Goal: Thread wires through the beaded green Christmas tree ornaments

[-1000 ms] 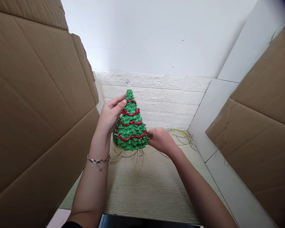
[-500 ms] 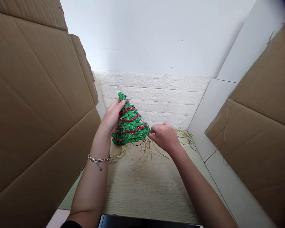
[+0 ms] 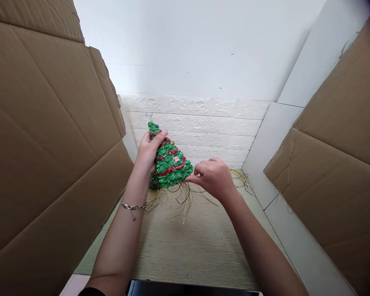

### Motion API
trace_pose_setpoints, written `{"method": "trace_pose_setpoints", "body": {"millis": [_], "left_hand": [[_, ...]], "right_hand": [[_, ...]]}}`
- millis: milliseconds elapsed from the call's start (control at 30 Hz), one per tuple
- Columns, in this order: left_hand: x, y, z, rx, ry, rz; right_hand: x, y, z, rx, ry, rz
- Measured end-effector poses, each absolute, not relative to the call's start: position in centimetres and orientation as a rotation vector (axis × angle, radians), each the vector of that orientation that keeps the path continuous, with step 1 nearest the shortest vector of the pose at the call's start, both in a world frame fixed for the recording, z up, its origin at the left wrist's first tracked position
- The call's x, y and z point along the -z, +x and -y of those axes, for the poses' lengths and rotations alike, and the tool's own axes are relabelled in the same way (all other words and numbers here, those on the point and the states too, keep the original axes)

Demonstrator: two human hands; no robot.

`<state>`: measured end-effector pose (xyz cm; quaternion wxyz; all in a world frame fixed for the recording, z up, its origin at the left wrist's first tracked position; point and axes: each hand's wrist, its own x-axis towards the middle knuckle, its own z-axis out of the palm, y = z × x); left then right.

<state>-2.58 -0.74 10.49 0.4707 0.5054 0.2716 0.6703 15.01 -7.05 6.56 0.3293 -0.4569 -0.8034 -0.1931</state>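
Observation:
A small glittery green Christmas tree point(image 3: 170, 164) with red garlands and a clear star on top leans to the left over a pale wooden tabletop point(image 3: 197, 246). My left hand point(image 3: 149, 153) is wrapped round its upper left side, thumb across the garland. My right hand point(image 3: 212, 176) pinches the lower right rim of the tree with thumb and forefinger. Thin gold and black wires point(image 3: 181, 197) hang out from under the tree's base.
Tall cardboard sheets stand at the left point(image 3: 49, 144) and right point(image 3: 339, 156). A white brick-pattern panel point(image 3: 209, 123) backs the table. A loose coil of gold and black wire point(image 3: 240, 176) lies at the back right. A dark edge point(image 3: 188, 287) shows at the table's front.
The tree has tipped from upright to leaning left and turned, showing a small pink ornament. My left hand slid down its side; my right hand kept its pinch on the lower rim.

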Motion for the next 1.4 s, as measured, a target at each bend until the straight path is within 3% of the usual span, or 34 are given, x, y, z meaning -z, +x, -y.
{"method": "trace_pose_setpoints", "body": {"millis": [667, 900, 1100, 1300, 1400], "left_hand": [[-11.4, -3.1, 2.1, -1.827, 1.092, -0.306], [-11.6, -3.3, 2.7, -1.715, 1.156, -0.331], [-11.8, -3.4, 3.2, -1.737, 1.221, -0.368], [-11.7, -2.7, 3.5, -1.787, 1.305, -0.388], [-11.4, -1.2, 3.9, -1.808, 1.299, -0.365]], "right_hand": [[-7.7, 13.4, 9.0, -0.081, -1.509, 1.920], [-6.2, 12.1, 8.7, -0.650, -1.216, 2.133], [-4.7, 11.0, 8.0, -0.778, -1.103, 2.043], [-4.8, 11.2, 6.9, -0.922, -0.711, 1.911], [-4.5, 12.0, 7.1, -1.084, -0.753, 1.751]]}}
